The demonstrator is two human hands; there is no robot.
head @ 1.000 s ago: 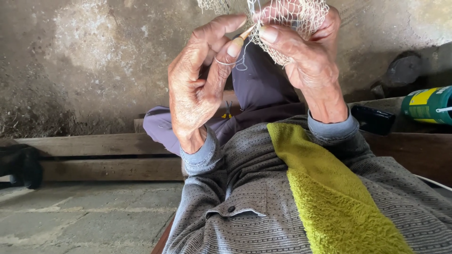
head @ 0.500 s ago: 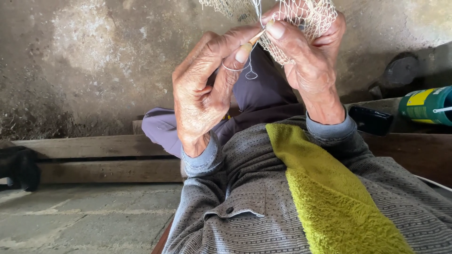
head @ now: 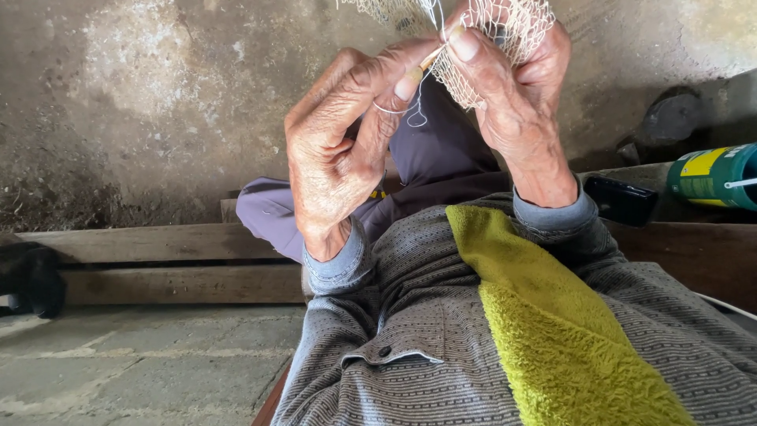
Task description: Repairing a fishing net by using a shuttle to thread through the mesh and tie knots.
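At centre frame, my left hand (head: 339, 158) pinches a thin netting needle (head: 430, 59) and looped thread (head: 410, 110); just right, my right hand (head: 516, 102) is clamped on pale mesh netting (head: 505, 31) at top, yellow-green towel (head: 552, 315) below.

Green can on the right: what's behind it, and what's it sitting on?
The green can lies on its side on a wooden ledge, beside a small black device. Behind it is the rough concrete wall. The frame edge cuts off its far end.
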